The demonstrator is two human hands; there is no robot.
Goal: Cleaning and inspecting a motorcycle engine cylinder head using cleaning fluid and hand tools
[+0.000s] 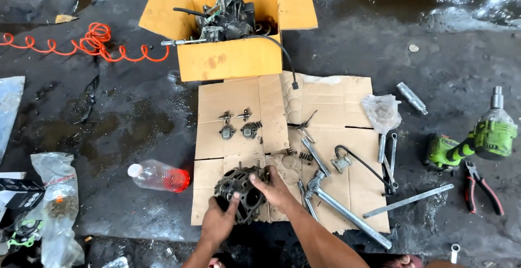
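gripping a dark finned cylinder head (240, 192) from both sides, the hands sit at the 6 o'clock edge of a flattened cardboard sheet (325, 97) on the wet floor (130, 110). the left hand (218, 222) clamps its lower left side with the thumb over the fins; the right hand (275, 189) wraps its upper right side — both closed on the part, which rests on the sheet.

at 9 o'clock from the head lies a clear bottle (157, 175) holding red liquid. at 12 o'clock, two rocker arms (237, 125) lie side by side on the sheet, and beyond them an open yellow box (233, 56) holds a greasy engine part (228, 18). at 3 o'clock a long valve tool (342, 205) lies slanted, with small springs (298, 154) just above it and wrenches (388, 156) farther right.

off the sheet at 3 o'clock — a green impact driver (477, 140), red pliers (480, 186) below it. an orange coiled hose (92, 42) runs at 10 o'clock. plastic bags (54, 203) lie at 8 o'clock.
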